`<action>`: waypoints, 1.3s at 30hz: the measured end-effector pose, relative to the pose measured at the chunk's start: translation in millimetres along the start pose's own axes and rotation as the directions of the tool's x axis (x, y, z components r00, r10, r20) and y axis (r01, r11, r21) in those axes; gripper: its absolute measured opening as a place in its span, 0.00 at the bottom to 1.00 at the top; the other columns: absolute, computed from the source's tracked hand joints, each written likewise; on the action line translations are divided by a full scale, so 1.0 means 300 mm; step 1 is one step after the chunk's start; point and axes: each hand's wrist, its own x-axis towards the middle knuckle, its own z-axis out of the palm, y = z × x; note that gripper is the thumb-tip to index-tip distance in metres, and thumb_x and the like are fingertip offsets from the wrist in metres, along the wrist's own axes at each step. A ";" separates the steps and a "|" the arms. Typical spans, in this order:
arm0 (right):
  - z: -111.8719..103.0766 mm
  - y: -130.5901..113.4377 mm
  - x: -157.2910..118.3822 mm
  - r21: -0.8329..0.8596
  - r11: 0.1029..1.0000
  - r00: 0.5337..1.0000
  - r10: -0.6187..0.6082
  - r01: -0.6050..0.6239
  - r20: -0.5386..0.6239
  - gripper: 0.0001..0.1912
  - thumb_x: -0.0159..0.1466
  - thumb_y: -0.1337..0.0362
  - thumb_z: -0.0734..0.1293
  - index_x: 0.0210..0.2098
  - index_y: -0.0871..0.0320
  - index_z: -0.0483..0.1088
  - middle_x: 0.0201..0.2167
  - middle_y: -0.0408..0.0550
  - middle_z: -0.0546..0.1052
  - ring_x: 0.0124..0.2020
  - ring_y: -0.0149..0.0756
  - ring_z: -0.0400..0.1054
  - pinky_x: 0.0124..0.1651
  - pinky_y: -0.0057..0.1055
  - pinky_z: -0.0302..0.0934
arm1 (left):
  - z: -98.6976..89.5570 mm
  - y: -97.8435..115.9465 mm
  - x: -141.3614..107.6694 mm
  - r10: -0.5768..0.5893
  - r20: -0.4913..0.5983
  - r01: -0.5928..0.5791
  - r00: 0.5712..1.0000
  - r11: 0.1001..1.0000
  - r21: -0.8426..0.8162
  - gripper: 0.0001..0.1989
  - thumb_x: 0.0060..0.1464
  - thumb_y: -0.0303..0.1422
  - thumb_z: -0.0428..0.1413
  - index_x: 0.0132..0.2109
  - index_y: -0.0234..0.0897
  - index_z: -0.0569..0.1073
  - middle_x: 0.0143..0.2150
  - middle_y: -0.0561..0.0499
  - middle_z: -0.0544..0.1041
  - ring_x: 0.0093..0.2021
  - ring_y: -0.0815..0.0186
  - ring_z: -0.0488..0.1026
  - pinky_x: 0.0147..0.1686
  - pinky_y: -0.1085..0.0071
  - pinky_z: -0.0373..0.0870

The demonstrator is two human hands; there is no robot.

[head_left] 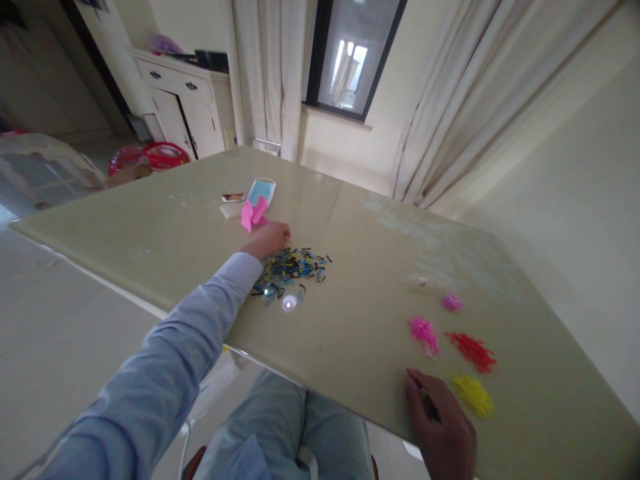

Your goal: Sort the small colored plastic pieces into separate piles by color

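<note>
My left hand [270,241] reaches across the table to the far left edge of a mixed pile of small rubber bands [293,267] in black, blue and yellow. Its fingers are curled together; whatever they hold is hidden. By the near edge, my right hand [443,423] rests with thumb and fingertips pressed together, and I cannot make out anything held. Just right of it lies a heap of yellow bands [474,395]. Beyond are a red heap [473,351] and a pink heap [424,335], with a smaller purplish-pink bundle [452,302] farther back.
Past my left hand lie crumpled pink paper [255,212], a blue face mask [262,191] and a small flat packet [233,197]. Clear plastic [420,281] lies behind the pink heap. The glossy table [350,293] has its near edge at my lap.
</note>
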 end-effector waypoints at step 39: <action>0.003 -0.012 -0.011 -0.032 0.997 0.998 -0.065 0.064 -0.021 0.11 0.70 0.60 0.63 0.38 0.58 0.75 0.33 0.48 0.79 0.30 0.33 0.74 0.35 0.27 0.67 | -0.129 0.316 -0.472 -0.102 0.112 0.125 0.988 0.133 -0.983 0.10 0.46 0.33 0.69 0.36 0.35 0.81 0.30 0.53 0.79 0.23 0.75 0.65 0.23 0.77 0.61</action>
